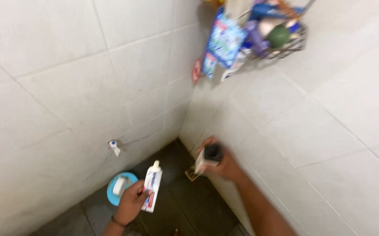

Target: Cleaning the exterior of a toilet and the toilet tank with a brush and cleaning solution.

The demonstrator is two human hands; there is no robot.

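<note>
My left hand (130,203) grips a white toothpaste tube (152,185) with red and blue print, its cap pointing up. My right hand (222,164) is wrapped around a small pale box-shaped container with a dark top (209,156), held near the right tiled wall. Both hands hover over the dark floor of a tiled bathroom corner. The picture is blurred by motion.
A wire corner rack (292,43) high on the wall holds several bottles, with blue-and-white sachets (222,41) hanging from it. A small tap (114,146) sticks out of the left wall. A blue round dish with a pale soap bar (120,187) sits below it. A floor drain (192,175) lies in the corner.
</note>
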